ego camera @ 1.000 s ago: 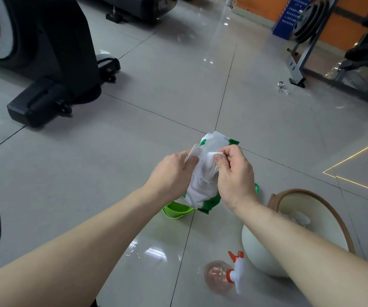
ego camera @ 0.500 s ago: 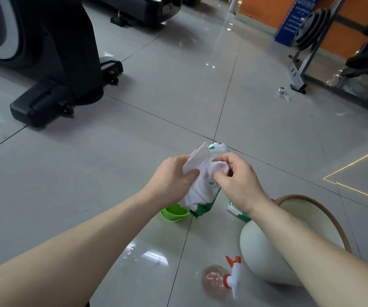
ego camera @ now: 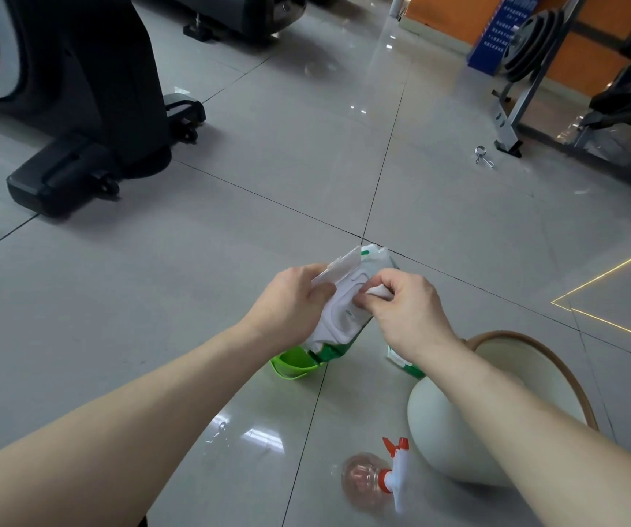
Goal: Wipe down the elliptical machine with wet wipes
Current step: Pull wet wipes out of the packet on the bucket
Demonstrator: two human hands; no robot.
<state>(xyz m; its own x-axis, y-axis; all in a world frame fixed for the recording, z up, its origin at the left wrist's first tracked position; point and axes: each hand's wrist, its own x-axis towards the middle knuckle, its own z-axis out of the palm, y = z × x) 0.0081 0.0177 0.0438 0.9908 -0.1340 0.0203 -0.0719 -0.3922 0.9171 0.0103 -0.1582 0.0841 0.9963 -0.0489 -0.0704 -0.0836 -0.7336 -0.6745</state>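
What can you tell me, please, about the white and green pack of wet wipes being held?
The soft white and green wet-wipe pack is held above the grey tiled floor, tilted, its white plastic lid flipped open. The left hand grips its side; the right hand pinches a white wipe at the opening.

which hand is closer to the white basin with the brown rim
Right. The right hand, pinching a wipe, is just up-left of the rim of the basin; the left hand, gripping the wipes pack, sits farther left beyond the pack.
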